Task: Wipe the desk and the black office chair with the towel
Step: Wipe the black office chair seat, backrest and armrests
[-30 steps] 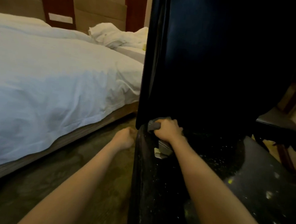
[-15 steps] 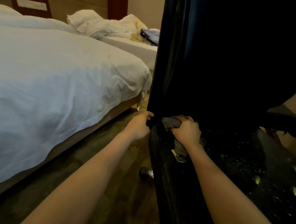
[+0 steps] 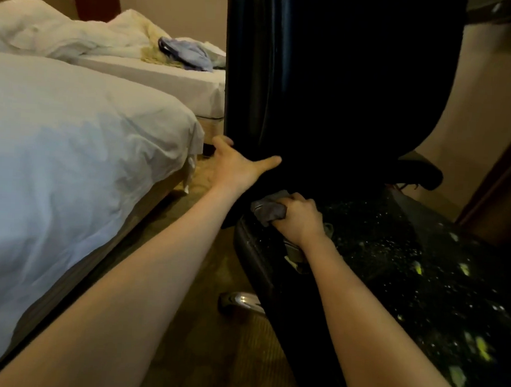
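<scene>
Within the last second the left hand (image 3: 238, 165) was changed from a curled fist beside the seat edge to a wide spread. Its thumb was laid across the lower front of the backrest (image 3: 330, 78) and its fingers were set at that side edge; a firm clasp could not be confirmed. The right hand (image 3: 302, 221) was kept closed around the towel (image 3: 269, 210), which was pressed at the rear left corner of the seat (image 3: 393, 261), where seat and backrest met.

From this it was judged that the black office chair (image 3: 273, 269) was being steadied for wiping, and that the seat was far from done: pale flecks and yellowish crumbs were scattered thickly over its surface. The desk was not seen.

The chair's covering appeared smooth and faintly glossy, like leather, with vertical creases along the backrest edge. The towel was grey, soft and bunched into a wad. A shiny curved metal leg (image 3: 241, 301) was seen below the seat, above a dull patterned carpet (image 3: 196, 354). A bed (image 3: 71, 152) with a smooth white sheet lay just beside the chair.
</scene>
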`<state>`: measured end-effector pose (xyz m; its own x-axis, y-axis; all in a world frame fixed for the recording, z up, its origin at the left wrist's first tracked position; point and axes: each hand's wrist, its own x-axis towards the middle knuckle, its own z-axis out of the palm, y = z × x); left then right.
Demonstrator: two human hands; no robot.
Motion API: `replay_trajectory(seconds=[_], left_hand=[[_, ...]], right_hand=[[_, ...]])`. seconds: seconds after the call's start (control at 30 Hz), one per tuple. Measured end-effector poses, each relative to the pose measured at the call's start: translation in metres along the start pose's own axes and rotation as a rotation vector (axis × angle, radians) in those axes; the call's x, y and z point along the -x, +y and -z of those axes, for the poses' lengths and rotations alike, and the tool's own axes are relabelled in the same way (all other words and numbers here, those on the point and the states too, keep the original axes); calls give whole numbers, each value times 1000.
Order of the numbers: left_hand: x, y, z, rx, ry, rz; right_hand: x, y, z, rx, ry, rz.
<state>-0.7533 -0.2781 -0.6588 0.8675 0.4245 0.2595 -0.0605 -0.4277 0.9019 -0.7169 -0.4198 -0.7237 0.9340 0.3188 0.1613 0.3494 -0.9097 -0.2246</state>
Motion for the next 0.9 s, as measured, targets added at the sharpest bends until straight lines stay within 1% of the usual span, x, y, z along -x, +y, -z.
replay_trajectory(seconds=[0.13, 0.2, 0.3, 0.4, 0.43, 0.53, 0.6, 0.63, 0.73, 0.77, 0.8, 0.87, 0.9], left_hand=[[2, -20, -4, -200, 110, -54], [-2, -32, -2, -217, 130, -45], [-16, -36, 7, -219, 83, -34], [-25, -39, 10, -251, 44, -53], [-26, -40, 10, -268, 41, -59], [-26, -42, 9, -297, 72, -69], [-26, -40, 8, -309, 71, -62], [-25, -39, 7, -321, 66, -59], [-23, -36, 7, -346, 59, -40], [-22, -34, 8, -346, 64, -33], [-22, -33, 7, -344, 63, -31], [-22, -31, 8, -331, 53, -39], [-23, -31, 8, -328, 41, -44]], right_hand=[[7, -9, -4, 43, 6, -34], [8, -14, -2, 60, -14, -72], [4, -27, 4, 38, -36, -175], [-1, -46, 0, -15, 46, -296], [-1, -51, -3, -4, 79, -307], [2, -55, -11, 61, 94, -230], [8, -55, -10, 63, 64, -97], [11, -57, -8, 38, 27, -7], [15, -68, 13, 9, -220, 222], [13, -71, 22, 34, -233, 258], [8, -70, 26, 43, -176, 252], [-1, -60, 22, 34, 3, 168], [-1, -56, 14, 62, 17, 137]])
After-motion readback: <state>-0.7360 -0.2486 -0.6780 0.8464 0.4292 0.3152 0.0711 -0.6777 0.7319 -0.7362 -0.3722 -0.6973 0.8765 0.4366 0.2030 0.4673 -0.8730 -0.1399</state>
